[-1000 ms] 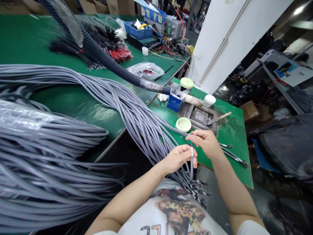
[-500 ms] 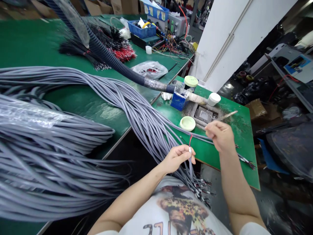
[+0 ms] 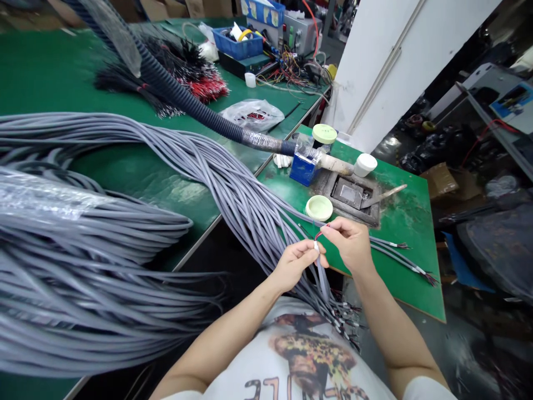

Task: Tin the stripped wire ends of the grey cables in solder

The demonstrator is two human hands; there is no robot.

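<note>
My left hand (image 3: 298, 263) pinches the white-banded end of a grey cable (image 3: 321, 278), whose thin coloured wires stick up past my fingers. Beside it, my right hand (image 3: 348, 242) has its thumb and fingertips closed on the red wires (image 3: 320, 233) of that end. Just beyond the hands stands an open pale green tub (image 3: 319, 208). The solder pot (image 3: 350, 194) lies behind my right hand, with a flat scraper (image 3: 385, 196) resting across its edge. A thick bundle of grey cables (image 3: 233, 183) runs in from the left.
A ribbed hose (image 3: 195, 108) crosses above the green table (image 3: 45, 72) to a blue box (image 3: 302, 168). A white cup (image 3: 365, 165) and a lidded tub (image 3: 324, 135) stand near the pot. Two cable ends lie on the small board (image 3: 416, 222). A white pillar (image 3: 383, 61) rises behind.
My right hand has moved left and down from beside the solder pot to the cable end and closed on its red wires. My left hand, still holding the cable, has shifted slightly left.
</note>
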